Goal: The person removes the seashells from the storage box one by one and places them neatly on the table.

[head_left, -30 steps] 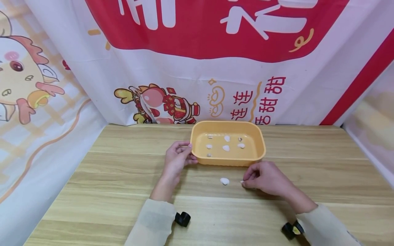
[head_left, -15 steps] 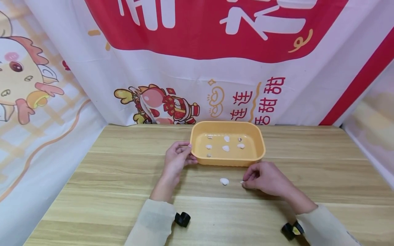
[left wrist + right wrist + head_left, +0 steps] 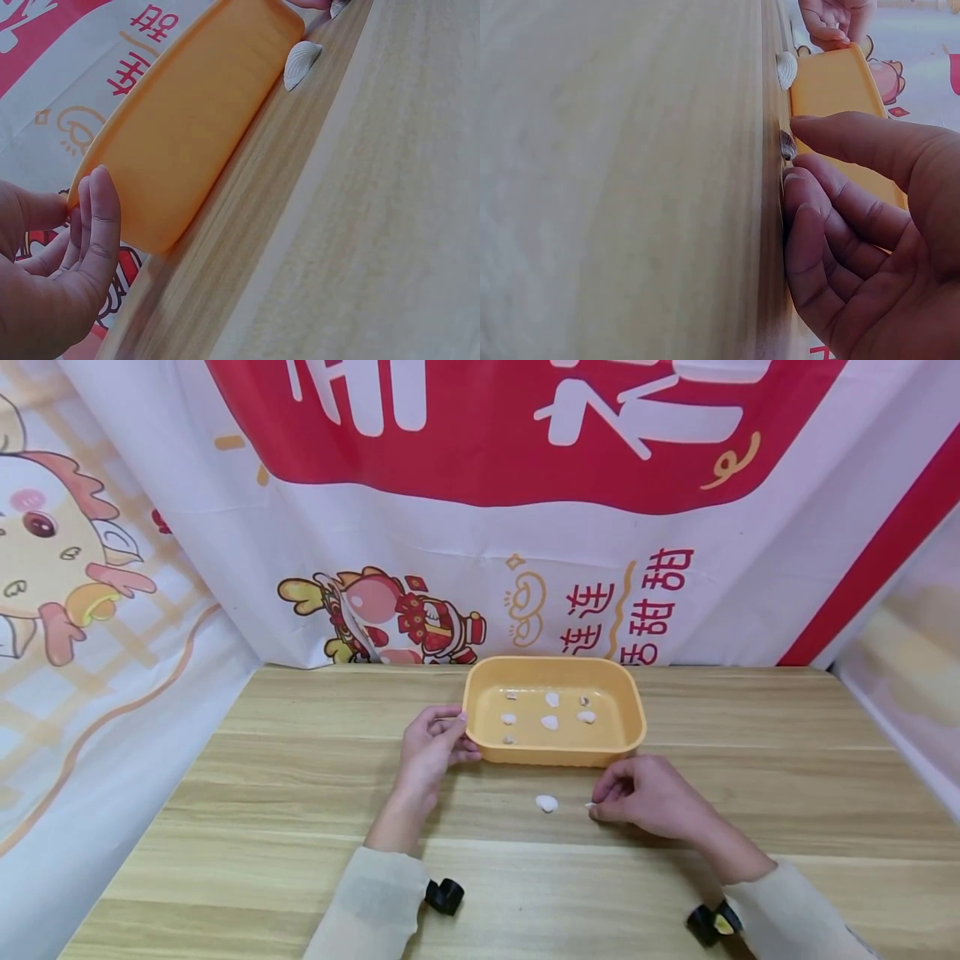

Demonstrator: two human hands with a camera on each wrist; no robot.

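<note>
A yellow-orange plastic basin (image 3: 558, 757) stands at the back of the wooden table with several small seashells (image 3: 550, 722) on its floor. My left hand (image 3: 433, 745) grips the basin's left end, thumb and fingers on either side of the rim in the left wrist view. Just in front of the basin, my right hand (image 3: 648, 795) pinches a small brown-and-white seashell (image 3: 787, 145) between thumb and index finger, low at the tabletop. Most of this shell is hidden in the head view. A white ribbed seashell (image 3: 547, 803) lies on the table left of the right fingertips.
Behind the basin, a printed white and red cloth (image 3: 480, 539) hangs down to the back edge of the wooden table (image 3: 285, 827). More printed cloth (image 3: 127, 610) hangs on the left side. Each sleeve has a black wrist device (image 3: 446, 896) beside it.
</note>
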